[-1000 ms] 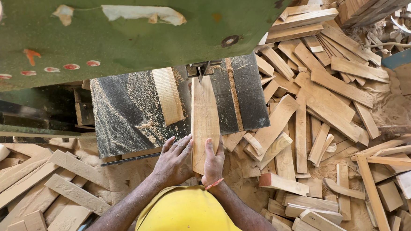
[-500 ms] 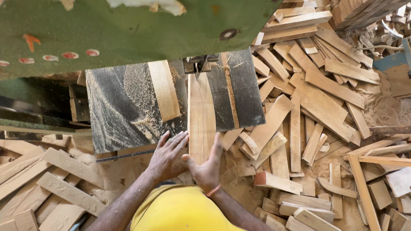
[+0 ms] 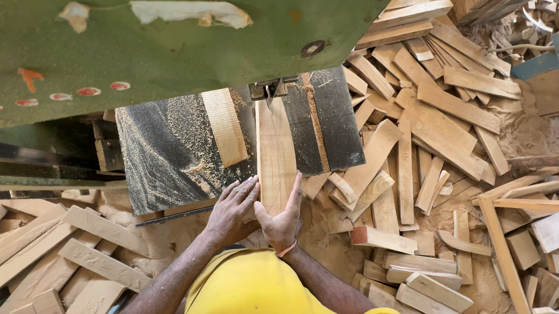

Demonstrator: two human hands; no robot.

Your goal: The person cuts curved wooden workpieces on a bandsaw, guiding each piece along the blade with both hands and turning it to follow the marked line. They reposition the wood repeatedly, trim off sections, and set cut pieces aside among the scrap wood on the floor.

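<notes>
Pressing both hands against the near end of a pale wooden board (image 3: 275, 152), we are feeding it lengthwise across the dark, sawdust-strewn saw table (image 3: 165, 151) toward the thin band-saw blade (image 3: 271, 94). Our left hand (image 3: 233, 210) is lying flat with fingers spread along the board's left edge near the table's front edge; our right hand (image 3: 282, 218) is bracing its right edge with open fingers pointing forward, gripping nothing closed. The board's far end is meeting the blade under the green saw housing (image 3: 152, 35), so, as we judge it, the cut is only beginning and nearly the whole length is waiting to be sawn. A loose wooden strip (image 3: 225, 127) is lying on the table left of the board. Offcuts (image 3: 422, 120) are piling on the floor beyond the table's right edge.
</notes>
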